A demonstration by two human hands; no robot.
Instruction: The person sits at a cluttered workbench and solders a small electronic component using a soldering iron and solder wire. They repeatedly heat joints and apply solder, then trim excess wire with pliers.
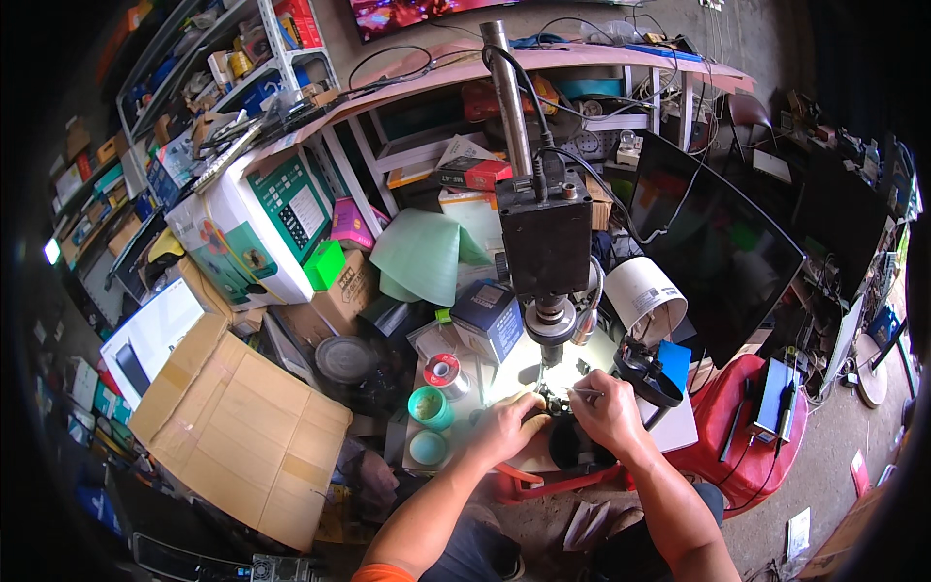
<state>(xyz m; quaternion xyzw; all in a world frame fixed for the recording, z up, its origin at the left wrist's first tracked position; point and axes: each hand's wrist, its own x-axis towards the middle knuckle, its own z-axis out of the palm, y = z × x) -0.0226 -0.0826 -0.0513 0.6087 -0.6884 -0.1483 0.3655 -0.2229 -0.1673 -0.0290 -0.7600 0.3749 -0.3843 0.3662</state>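
2 bare hands work close together at a cluttered table, under 1 black box-shaped microscope head (545,238) with 1 stubby lens, mounted by 1 round grey metal pole (506,97). 1 small dark part (555,399) lies below the lens, between the fingertips of both hands, in a patch of bright white light. Its details are too small and glaring to make out.

The left hand (504,429) has its thumb and fingers drawn together at the left edge of the part; whether it grips the part I cannot tell. The right hand (609,419) pinches 1 slim grey tool (588,392) between thumb and fingers, the tip pointing left toward the part. Just below the fingers sits 1 black round object (570,446), partly hidden by the right hand.

Left of the hands stand 2 small round tubs: 1 open teal tub (430,407) and, nearer the person, 1 pale green tub (428,448). Beyond them is 1 red-and-white spool of wire (443,371), and beside that 1 dark blue cardboard box (488,318).

To the right of the lens are 1 white cylinder (647,294), tilted, and 1 flat bright blue object (673,371). Farther right, 1 red plastic stool (713,407) bears 1 blue box-shaped device (773,400). On the far left lies 1 large brown cardboard box (242,436), well apart from both hands.
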